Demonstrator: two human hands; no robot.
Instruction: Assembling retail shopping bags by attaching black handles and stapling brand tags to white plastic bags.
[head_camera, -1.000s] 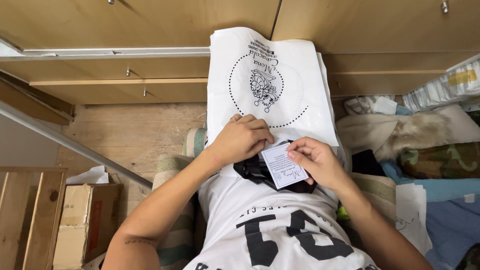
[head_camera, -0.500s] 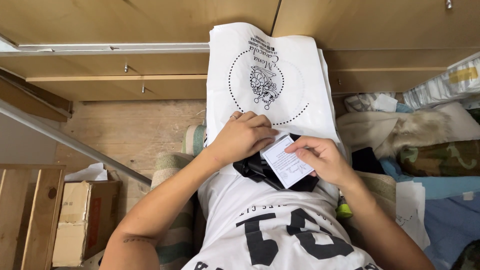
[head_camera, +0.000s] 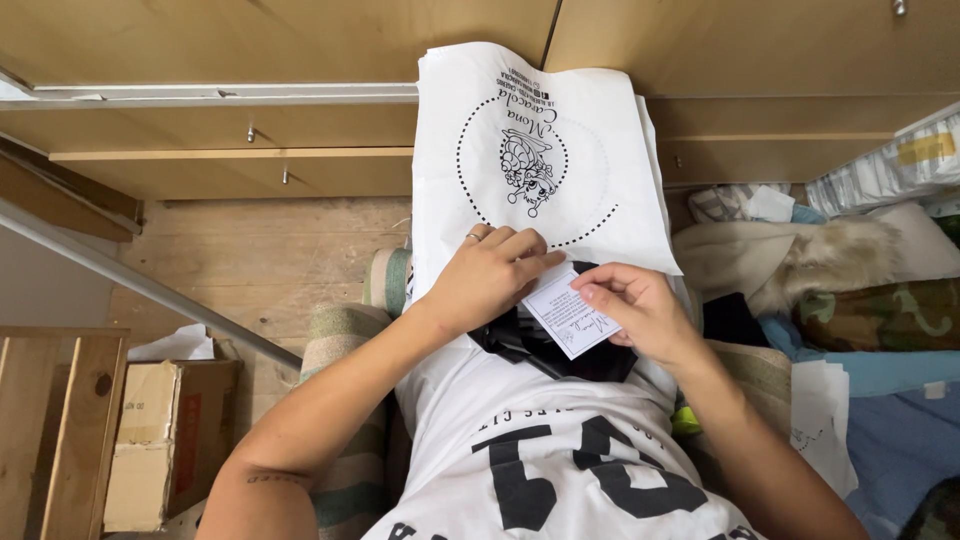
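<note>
While one left hand (head_camera: 487, 277) presses one white bag (head_camera: 540, 160) flat, one right hand (head_camera: 640, 310) pinches one card (head_camera: 568, 315)

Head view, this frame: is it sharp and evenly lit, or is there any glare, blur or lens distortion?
Head view: soft, even light, no glare; the left hand, right hand, small white printed paper card and large white plastic bag with a black round print are sharp; wide-angle bending tilts the wooden cabinet edges.

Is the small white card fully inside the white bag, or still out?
Mostly out. The small white card lies in plain view at the white bag's lower edge, pinched by the right hand; the left hand presses on the bag.
</note>
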